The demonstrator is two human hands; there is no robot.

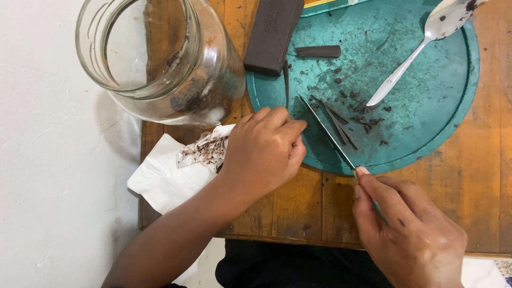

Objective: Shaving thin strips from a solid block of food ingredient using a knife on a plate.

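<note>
Fingers of the left hand curl inward into a loose fist at the near rim of a round teal cutting board; whether anything is pinched under them cannot be told. Right-hand fingers wrap closed around the handle of a thin knife, forefinger stretched along it, and the right hand rests low on the wooden table. From those fingertips the blade runs up and away onto the board, its tip ending just beside the left knuckles. Just past the blade lie thin dark slivers and scattered dark crumbs. Farther from both hands, a small dark strip lies on the board, and a larger dark brown block rests half on the board's far edge. A metal spoon lies well beyond the right fingers. Behind the left hand stands a wide clear glass jar, and beside the left wrist sits a white paper napkin with a crumb-smeared plastic wrapper on it.
</note>
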